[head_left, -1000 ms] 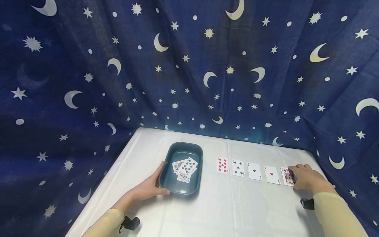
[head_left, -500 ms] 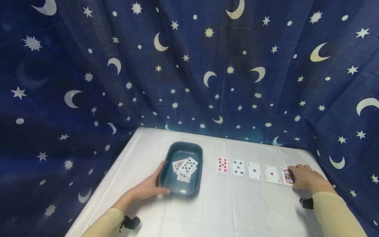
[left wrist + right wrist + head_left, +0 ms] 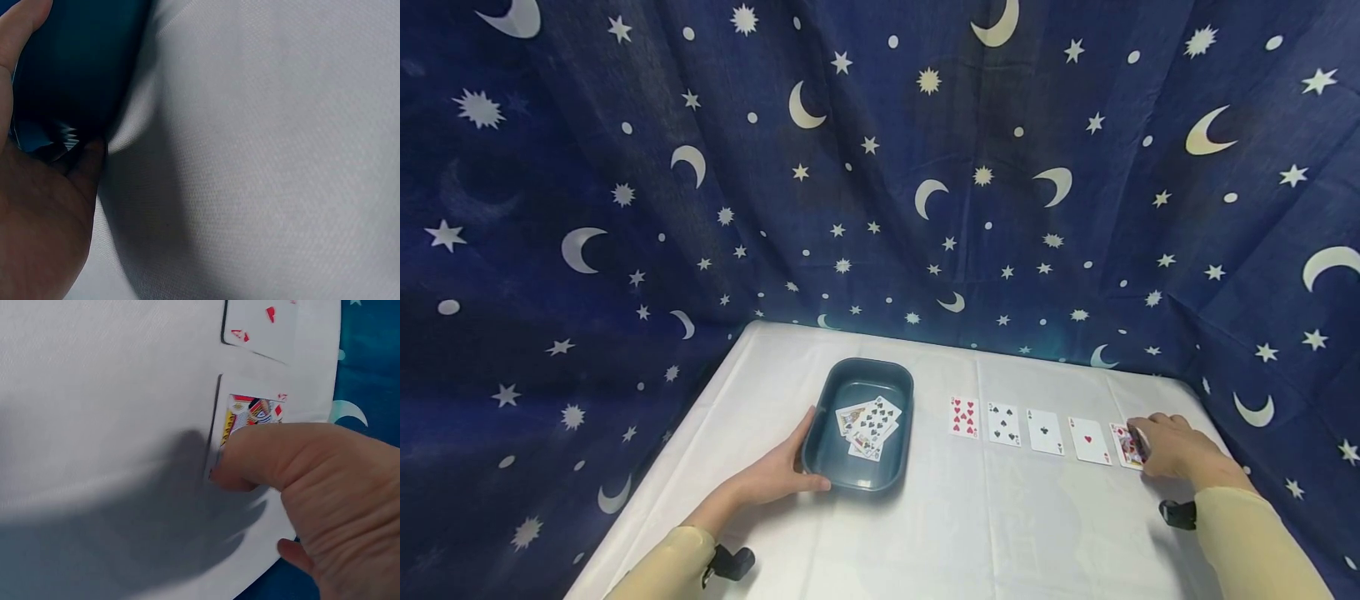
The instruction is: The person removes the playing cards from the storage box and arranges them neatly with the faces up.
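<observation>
At the left, my left hand [image 3: 775, 477] holds a dark teal tray [image 3: 831, 462], its thumb at the front corner and its fingers along the left side. The left wrist view catches the tray's wall [image 3: 75, 62] with thumb and fingers about it. Inside the tray lie a spade number card [image 3: 876, 423] and several overlapping face cards. At the right end of a card row, my right hand [image 3: 1174, 454] grips a diamond face card [image 3: 1123, 442]. In the right wrist view its thumb [image 3: 250, 456] lies over the card's near part, hiding much of the picture.
To the left of the face card lie an ace of hearts [image 3: 1088, 442], an ace of clubs [image 3: 1045, 433], a spade card [image 3: 1003, 425] and a heart card [image 3: 964, 417]. White cloth [image 3: 940, 542] covers the table. A dark blue star-and-moon curtain [image 3: 880, 192] hangs behind it.
</observation>
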{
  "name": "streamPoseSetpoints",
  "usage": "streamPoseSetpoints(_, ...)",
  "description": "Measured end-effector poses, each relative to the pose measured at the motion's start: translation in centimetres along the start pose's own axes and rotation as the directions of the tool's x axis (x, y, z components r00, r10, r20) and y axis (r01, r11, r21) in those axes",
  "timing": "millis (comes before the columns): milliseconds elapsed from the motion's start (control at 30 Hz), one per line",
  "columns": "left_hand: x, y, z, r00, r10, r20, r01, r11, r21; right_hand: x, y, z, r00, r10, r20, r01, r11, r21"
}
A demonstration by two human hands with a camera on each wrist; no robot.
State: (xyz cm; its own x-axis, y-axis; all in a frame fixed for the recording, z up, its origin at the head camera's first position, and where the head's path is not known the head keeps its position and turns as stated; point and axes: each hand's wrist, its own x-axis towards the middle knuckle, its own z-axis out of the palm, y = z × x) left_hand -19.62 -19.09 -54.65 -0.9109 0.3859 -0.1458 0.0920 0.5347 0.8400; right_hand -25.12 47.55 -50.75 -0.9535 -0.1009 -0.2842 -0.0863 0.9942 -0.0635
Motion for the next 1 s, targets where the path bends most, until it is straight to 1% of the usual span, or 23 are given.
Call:
streamPoseSetpoints(100, -0.1, -0.1, 0.0, 1.0, 0.002, -0.002, -0.002, 1.0, 0.002, -0.1, -1.0, -0.4, 0.996, -0.033, -0.078, 0.034, 0.999, 0.003)
streamPoseSetpoints(200, -0.1, -0.1, -0.1, 1.0, 0.004, -0.005, -0.004, 1.0, 0.002, 0.1, -2.5, -0.7, 0.986, -0.081, -0.147, 0.083, 0.997, 0.006)
streamPoseSetpoints(367, -0.1, -0.2, 0.0, 1.0, 0.009, -0.006, -0.009, 1.0, 0.001, 1.3, -5.6, -0.9, 0.961, -0.173, -0.215, 0.174, 0.985, -0.017)
streamPoseSetpoints(533, 0.0, -0.3, 0.0, 1.0, 0.017, -0.007, -0.017, 1.0, 0.003, 2.2, -9.8, -1.5, 0.92, -0.271, -0.282, 0.27, 0.962, -0.043)
streamPoseSetpoints(700, 0.0, -0.2, 0.0, 1.0, 0.02, -0.008, -0.02, 1.0, 0.004, 2.9, -14.9, -1.8, 0.87, -0.362, -0.335, 0.37, 0.928, -0.041)
streamPoseSetpoints(800, 0.0, -0.2, 0.0, 1.0, 0.021, -0.005, -0.021, 1.0, 0.005, 3.3, -18.1, -1.8, 0.848, -0.403, -0.344, 0.422, 0.906, -0.021)
streamPoseSetpoints(867, 0.0, -0.3, 0.1, 1.0, 0.021, -0.005, -0.021, 1.0, 0.005, 3.5, -20.1, -1.7, 0.838, -0.426, -0.342, 0.45, 0.893, -0.009)
streamPoseSetpoints(1000, 0.1, -0.3, 0.1, 1.0, 0.021, -0.008, -0.021, 1.0, 0.004, 4.0, -23.4, -1.7, 0.807, -0.475, -0.35, 0.507, 0.862, -0.002)
